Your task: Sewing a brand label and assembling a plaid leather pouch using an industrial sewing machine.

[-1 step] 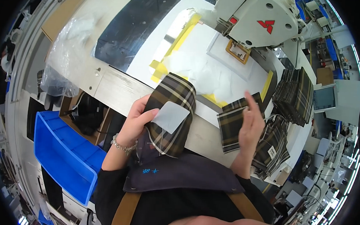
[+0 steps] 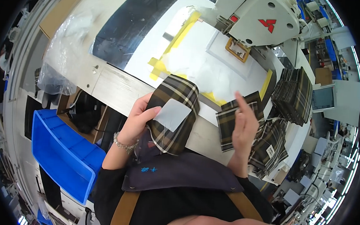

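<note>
My left hand [image 2: 142, 114] is closed on a brown and black plaid fabric piece [image 2: 168, 140] with rounded ends. Its thumb presses a small white square sheet [image 2: 172, 114] against the cloth. Loose threads hang from the piece. To the right, my right hand [image 2: 244, 126] is open and a little blurred, its index finger stretched forward and nothing seen in it. Behind this hand a flat plaid panel [image 2: 225, 133] lies at the table's front edge, partly hidden by the fingers. More plaid pieces [image 2: 269, 147], one with a white label, lie heaped just right of it.
A white sewing machine head [image 2: 262, 21] with a brown-framed clamp [image 2: 237, 50] stands at the back right. Yellow tape [image 2: 180, 35] edges the white work plate. A tall plaid stack [image 2: 293, 96] stands right, near a screen [image 2: 324, 98]. Left are a blue bin [image 2: 61, 155] and clear plastic [image 2: 65, 57].
My right hand has shifted a little to the left over the flat panel. The fabric piece in my left hand has moved slightly right.
</note>
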The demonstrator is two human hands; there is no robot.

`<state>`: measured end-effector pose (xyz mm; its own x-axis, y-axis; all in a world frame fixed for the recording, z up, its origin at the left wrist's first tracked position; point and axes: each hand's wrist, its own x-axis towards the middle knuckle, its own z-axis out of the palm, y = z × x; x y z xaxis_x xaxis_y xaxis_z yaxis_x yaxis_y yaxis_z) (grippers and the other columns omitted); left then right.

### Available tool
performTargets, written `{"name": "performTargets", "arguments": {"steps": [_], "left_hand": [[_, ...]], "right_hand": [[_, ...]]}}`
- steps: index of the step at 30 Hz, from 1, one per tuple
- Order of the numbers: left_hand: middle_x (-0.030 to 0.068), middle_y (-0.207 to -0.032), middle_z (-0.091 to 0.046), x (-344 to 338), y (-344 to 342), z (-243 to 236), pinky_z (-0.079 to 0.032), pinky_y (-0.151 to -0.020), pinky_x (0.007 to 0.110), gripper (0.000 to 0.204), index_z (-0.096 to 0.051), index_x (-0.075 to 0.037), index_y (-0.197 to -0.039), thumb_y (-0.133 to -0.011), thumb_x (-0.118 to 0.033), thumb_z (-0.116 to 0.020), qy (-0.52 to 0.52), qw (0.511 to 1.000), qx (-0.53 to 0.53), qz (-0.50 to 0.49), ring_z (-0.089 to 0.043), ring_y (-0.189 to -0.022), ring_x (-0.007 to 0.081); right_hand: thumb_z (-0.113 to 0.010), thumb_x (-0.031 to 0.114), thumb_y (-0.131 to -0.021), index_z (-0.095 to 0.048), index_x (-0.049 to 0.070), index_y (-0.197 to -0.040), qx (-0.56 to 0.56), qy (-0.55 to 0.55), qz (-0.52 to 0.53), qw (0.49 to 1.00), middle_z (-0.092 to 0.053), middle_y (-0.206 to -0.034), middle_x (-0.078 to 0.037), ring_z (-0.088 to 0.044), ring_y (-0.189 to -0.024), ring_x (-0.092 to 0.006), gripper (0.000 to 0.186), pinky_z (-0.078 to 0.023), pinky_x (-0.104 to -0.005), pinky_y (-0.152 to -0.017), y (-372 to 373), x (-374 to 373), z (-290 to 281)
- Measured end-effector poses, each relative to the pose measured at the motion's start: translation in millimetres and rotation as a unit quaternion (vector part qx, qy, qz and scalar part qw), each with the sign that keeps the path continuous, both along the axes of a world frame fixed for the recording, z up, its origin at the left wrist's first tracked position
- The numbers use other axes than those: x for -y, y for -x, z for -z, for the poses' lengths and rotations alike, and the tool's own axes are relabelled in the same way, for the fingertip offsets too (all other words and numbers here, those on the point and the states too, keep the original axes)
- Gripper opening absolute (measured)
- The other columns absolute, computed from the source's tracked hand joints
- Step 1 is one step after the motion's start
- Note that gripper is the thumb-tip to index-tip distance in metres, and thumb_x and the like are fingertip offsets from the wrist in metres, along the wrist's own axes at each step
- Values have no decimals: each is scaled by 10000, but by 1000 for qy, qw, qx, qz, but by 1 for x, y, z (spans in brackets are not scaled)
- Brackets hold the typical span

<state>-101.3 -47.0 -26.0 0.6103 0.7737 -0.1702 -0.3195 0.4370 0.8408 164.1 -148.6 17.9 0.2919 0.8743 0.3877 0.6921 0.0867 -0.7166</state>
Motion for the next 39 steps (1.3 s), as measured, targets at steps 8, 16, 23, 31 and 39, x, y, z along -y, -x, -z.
{"name": "performTargets", "arguments": {"steps": [8, 16, 23, 31, 39], "left_hand": [[51, -1069, -653, 13, -27, 9, -466, -844, 243, 306, -574, 28, -1191, -913, -97, -559, 125, 989, 79, 17, -589, -947, 90], [84, -1211, -597, 12, -35, -4, -456, -939, 269, 627, -462, 33, -1334, -771, -63, -722, 159, 979, 102, 84, -574, -1078, 123], [59, -1134, -632, 13, -37, -15, -469, -905, 261, 558, -531, 29, -1265, -747, 39, -738, 27, 996, -70, 40, -580, -1037, 105], [77, -1102, -651, 13, -38, -33, -487, -880, 257, 482, -548, 46, -1231, -780, 36, -720, -11, 990, -136, 26, -603, -1010, 111], [100, -1098, -655, 17, -41, -39, -497, -866, 261, 461, -541, 67, -1234, -794, 55, -681, -98, 981, -165, -4, -614, -993, 118]], "right_hand": [[-767, 196, -692, -695, 84, -1153, 109, 81, -159, 978, -560, -692, 22, -470, -584, -148, 480, -317, -290, -585, 43, 1, -4], [-815, 181, -616, -714, 132, -1128, 142, 60, -131, 979, -518, -652, 65, -428, -554, -108, 525, -267, -279, -578, 36, 0, -2], [-824, 201, -624, -719, 149, -1118, 186, 57, -109, 975, -484, -640, 75, -404, -548, -90, 509, -240, -283, -576, 35, -2, 2], [-827, 201, -621, -719, 151, -1108, 214, 24, -97, 972, -484, -650, 79, -409, -553, -79, 501, -231, -280, -576, 35, -8, -2], [-801, 254, -669, -710, 219, -1140, 241, -8, -97, 966, -419, -686, 86, -383, -571, -66, 481, -205, -287, -551, 35, -9, -1]]}}
